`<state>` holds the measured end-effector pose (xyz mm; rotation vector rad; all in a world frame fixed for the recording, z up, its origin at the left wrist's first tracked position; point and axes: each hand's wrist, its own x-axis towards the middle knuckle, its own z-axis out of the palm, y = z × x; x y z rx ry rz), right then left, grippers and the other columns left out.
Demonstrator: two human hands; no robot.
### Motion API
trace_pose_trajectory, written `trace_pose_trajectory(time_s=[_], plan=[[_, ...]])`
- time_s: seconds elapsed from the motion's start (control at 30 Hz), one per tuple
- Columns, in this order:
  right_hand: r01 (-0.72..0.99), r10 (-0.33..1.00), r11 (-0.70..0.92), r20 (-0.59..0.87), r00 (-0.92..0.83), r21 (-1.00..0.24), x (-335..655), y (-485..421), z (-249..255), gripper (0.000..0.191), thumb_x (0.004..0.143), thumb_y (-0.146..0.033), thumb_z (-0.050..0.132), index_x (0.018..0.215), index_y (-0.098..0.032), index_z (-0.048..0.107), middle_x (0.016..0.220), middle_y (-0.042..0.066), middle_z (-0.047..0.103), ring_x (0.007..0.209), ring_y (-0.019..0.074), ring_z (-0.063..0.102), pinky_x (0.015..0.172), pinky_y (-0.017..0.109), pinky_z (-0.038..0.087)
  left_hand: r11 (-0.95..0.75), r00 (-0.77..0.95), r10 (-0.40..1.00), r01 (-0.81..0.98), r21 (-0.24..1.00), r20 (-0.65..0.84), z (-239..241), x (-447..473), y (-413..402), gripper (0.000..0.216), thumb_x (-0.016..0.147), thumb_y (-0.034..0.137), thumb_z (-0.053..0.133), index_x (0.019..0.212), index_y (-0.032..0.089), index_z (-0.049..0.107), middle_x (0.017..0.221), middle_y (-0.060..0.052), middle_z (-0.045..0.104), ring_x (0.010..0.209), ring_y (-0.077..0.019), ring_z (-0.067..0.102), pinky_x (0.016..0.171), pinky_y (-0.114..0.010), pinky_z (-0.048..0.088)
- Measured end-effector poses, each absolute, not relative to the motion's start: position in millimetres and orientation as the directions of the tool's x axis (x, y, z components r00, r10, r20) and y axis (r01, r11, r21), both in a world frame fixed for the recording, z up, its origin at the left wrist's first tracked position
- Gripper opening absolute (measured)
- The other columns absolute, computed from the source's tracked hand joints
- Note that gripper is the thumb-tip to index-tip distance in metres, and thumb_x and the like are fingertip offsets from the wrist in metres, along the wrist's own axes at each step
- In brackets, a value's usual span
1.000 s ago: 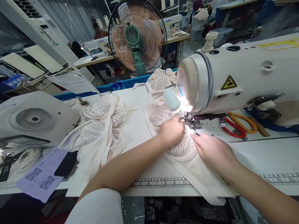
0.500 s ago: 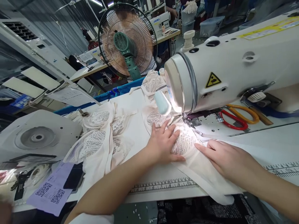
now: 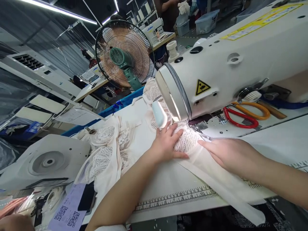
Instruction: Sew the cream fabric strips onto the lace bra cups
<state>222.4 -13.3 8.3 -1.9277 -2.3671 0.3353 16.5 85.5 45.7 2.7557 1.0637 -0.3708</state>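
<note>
Lace garment (image 3: 187, 141) lies under left hand (image 3: 165, 144) and right hand (image 3: 232, 154)

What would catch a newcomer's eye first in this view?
Probably the white sewing machine, slanting in from the upper right with a yellow warning triangle on its side. Just below it, the left hand lies spread on a cream lace garment, which the right hand touches. A fan stands behind, left of centre.
</note>
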Motion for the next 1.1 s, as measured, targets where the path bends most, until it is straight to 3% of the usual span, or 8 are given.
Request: trace_pose_trajectory(time_s=[0.23, 0.4, 0.53, 0.7, 0.8, 0.93, 1.1], plan=[[0.934, 0.992, 0.058, -0.083, -0.093, -0.354, 215.7, -0.4, 5.5, 0.034, 0.077, -0.023, 0.048, 0.108, -0.026, 0.063, 0.044, -0.002, 0.039, 0.036, 0.0108, 0.025, 0.043, 0.028, 0.015, -0.742, 0.739, 0.617, 0.661, 0.111, -0.269, 43.7, 16.0, 116.3, 0.096, 0.061, 0.072, 0.065, 0.139, 0.022, 0.040, 0.143, -0.016, 0.036, 0.134, -0.0384, 0.025, 0.107, -0.052, 0.029], [0.970, 0.977, 0.051, -0.191, -0.098, -0.237, 207.7, 6.0, 11.5, 0.051, 0.074, -0.018, 0.051, 0.124, -0.024, 0.057, 0.044, -0.001, 0.043, 0.034, 0.0107, 0.025, 0.041, 0.027, 0.016, -0.752, 0.756, 0.575, 0.639, 0.161, -0.312, 46.2, 16.7, 133.2, 0.093, 0.062, 0.067, 0.069, 0.139, 0.023, 0.041, 0.128, -0.013, 0.049, 0.122, -0.0343, 0.042, 0.098, -0.043, 0.041], [0.977, 0.960, 0.002, -0.273, -0.061, -0.211, 200.6, 10.3, 24.8, 0.053, 0.074, -0.017, 0.053, 0.127, -0.023, 0.056, 0.044, 0.000, 0.047, 0.033, 0.0114, 0.028, 0.041, 0.027, 0.018, -0.737, 0.742, 0.573, 0.652, 0.177, -0.348, 48.1, 18.2, 138.1, 0.091, 0.062, 0.064, 0.071, 0.139, 0.026, 0.040, 0.124, -0.011, 0.053, 0.116, -0.0322, 0.048, 0.095, -0.041, 0.042], [0.986, 0.938, -0.028, -0.346, -0.032, -0.166, 195.3, 15.6, 35.7, 0.071, 0.067, -0.012, 0.059, 0.136, -0.022, 0.048, 0.038, -0.005, 0.033, 0.033, 0.0120, 0.028, 0.039, 0.026, 0.021, -0.741, 0.741, 0.577, 0.652, 0.162, -0.343, 49.1, 19.1, 143.7, 0.086, 0.063, 0.065, 0.069, 0.138, 0.032, 0.041, 0.131, -0.007, 0.050, 0.119, -0.0314, 0.047, 0.096, -0.040, 0.042], [0.990, 0.942, -0.002, -0.333, -0.046, -0.143, 195.2, 15.5, 34.7, 0.069, 0.071, -0.013, 0.056, 0.139, -0.020, 0.044, 0.035, -0.006, 0.027, 0.033, 0.0113, 0.023, 0.037, 0.026, 0.019, -0.736, 0.729, 0.586, 0.662, 0.146, -0.353, 50.7, 20.0, 149.9, 0.085, 0.063, 0.066, 0.067, 0.137, 0.033, 0.043, 0.132, -0.005, 0.051, 0.120, -0.0311, 0.046, 0.099, -0.039, 0.041], [0.984, 0.968, 0.035, -0.239, -0.078, -0.176, 198.9, 9.5, 24.8, 0.057, 0.076, -0.016, 0.051, 0.133, -0.020, 0.051, 0.037, -0.006, 0.027, 0.032, 0.0097, 0.019, 0.037, 0.025, 0.014, -0.755, 0.748, 0.561, 0.638, 0.151, -0.356, 52.8, 20.8, 158.3, 0.085, 0.064, 0.065, 0.067, 0.138, 0.032, 0.042, 0.138, -0.005, 0.045, 0.129, -0.0318, 0.038, 0.106, -0.040, 0.035], [0.975, 0.984, 0.134, -0.093, -0.153, -0.179, 208.8, -3.7, 10.5, 0.044, 0.076, -0.018, 0.051, 0.119, -0.022, 0.062, 0.045, -0.001, 0.043, 0.036, 0.0109, 0.030, 0.039, 0.026, 0.008, -0.745, 0.750, 0.567, 0.643, 0.176, -0.340, 52.4, 19.2, 165.0, 0.085, 0.067, 0.061, 0.067, 0.141, 0.033, 0.036, 0.136, -0.004, 0.049, 0.130, -0.0306, 0.038, 0.107, -0.040, 0.034]])
